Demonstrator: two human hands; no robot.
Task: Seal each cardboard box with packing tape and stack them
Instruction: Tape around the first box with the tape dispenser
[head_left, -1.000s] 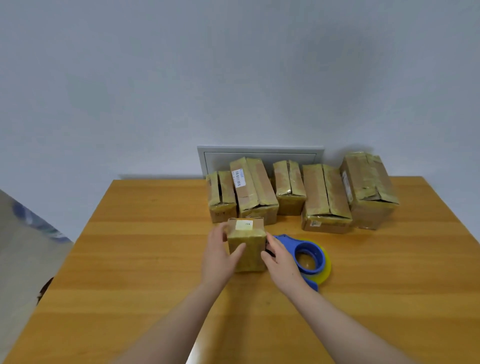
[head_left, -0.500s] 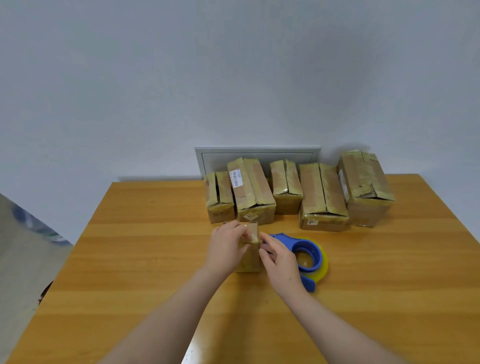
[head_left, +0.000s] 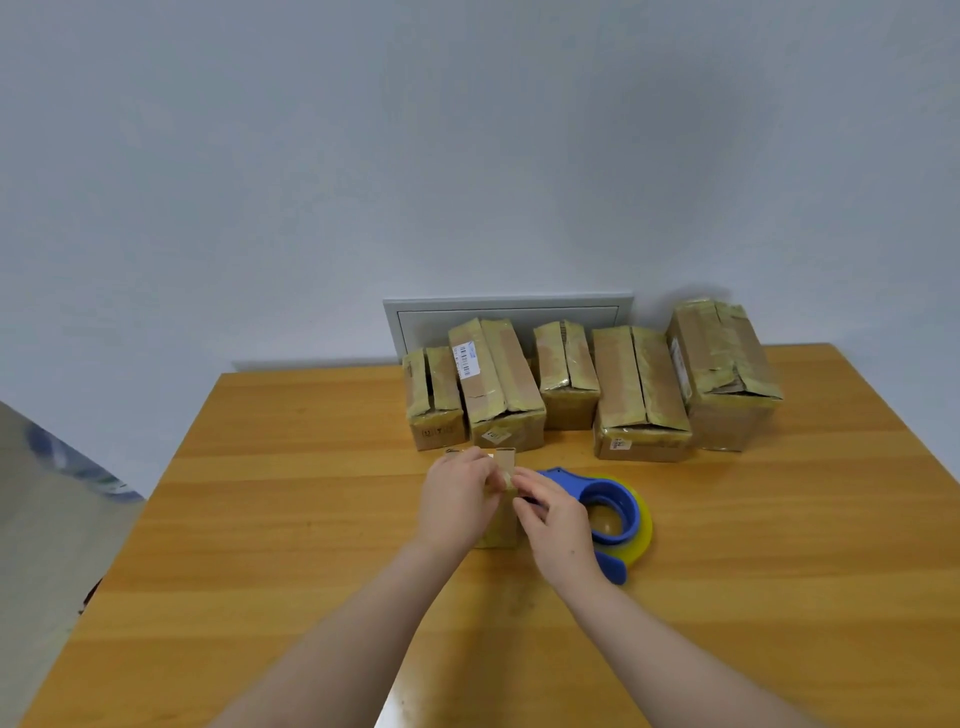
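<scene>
- Both hands are on the small box (head_left: 497, 531), which sits mid-bench on the wooden bench (head_left: 291, 525), just in front of the back row.
- The left hand (head_left: 457, 501) wraps over the box's left side and top, fingers curled round the upper edge, grasping it.
- The right hand (head_left: 557, 522) comes in from the other side, fingertips pinching at the box's top edge, right against the left hand's fingers.
- One cardboard flap (head_left: 505, 458) stands up above the knuckles, so the top is not closed flat.
- Just right of the box, partly under the right wrist, lies the blue tape dispenser (head_left: 618, 500) with its yellow tape roll (head_left: 643, 538), flat on the bench; neither hand is holding it.
- Along the far edge, a row of five boxes (head_left: 567, 376) stands side by side, brownish tape over their tops, the rightmost box (head_left: 724, 374) the tallest.
- Behind them a grey wall panel (head_left: 498, 312) is set in the pale wall.
</scene>
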